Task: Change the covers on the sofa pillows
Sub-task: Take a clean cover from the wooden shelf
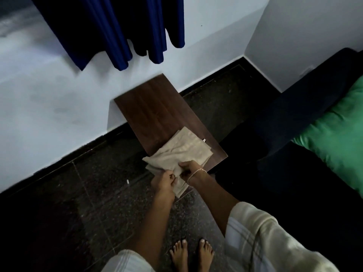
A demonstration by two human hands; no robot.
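- Folded beige covers (182,152) lie on near end of brown wooden surface (157,110), front corner overhanging the edge.
- Left hand (164,183) pinches the hanging fabric from below.
- Right hand (189,169), bracelet (196,172) on wrist, grips the same fold just beside it.
- Green pillow (337,134) rests on dark sofa (294,114), to the right.
- Blue curtain (117,26) hangs above the surface.

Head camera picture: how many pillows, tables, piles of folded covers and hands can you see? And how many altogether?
Pillows: 1, the shiny green pillow
Tables: 1, the brown wooden table
Cover piles: 1, the folded beige cloth covers
Hands: 2, left hand and right hand, both gripping the covers
Total: 5
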